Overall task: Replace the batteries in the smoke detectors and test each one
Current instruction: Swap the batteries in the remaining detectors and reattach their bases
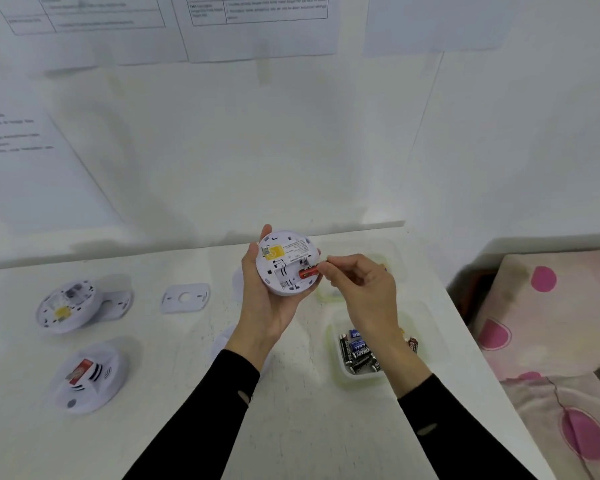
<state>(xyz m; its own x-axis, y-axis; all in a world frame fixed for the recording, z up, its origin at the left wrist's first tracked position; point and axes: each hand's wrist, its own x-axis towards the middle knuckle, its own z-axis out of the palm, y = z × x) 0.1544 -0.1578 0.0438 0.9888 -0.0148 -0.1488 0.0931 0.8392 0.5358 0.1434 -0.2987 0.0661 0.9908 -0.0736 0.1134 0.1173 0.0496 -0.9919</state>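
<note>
Left hand [267, 299] is cradling smoke detector [286, 263] back-up w/ batt bay exposed, while right hand [359, 289] is pinching red battery [307, 272] at bay, prob. seating/pulling it.

1. Dark batteries [359, 353] in the near right tray [335, 370]: white lettering along one read "EREADY", with the start of the word hidden.
2. Lifted smoke detector [286, 263], centre: the printed label [300, 249] on its back carried lines of text too small to read.
3. Red battery [307, 273] at that detector's right edge: print not legible.
4. Wall sheets [257, 26], far: tables of printed text, blurred, nothing readable.
5. Left sheet [21, 150]: several printed lines, likewise blurred.
</note>
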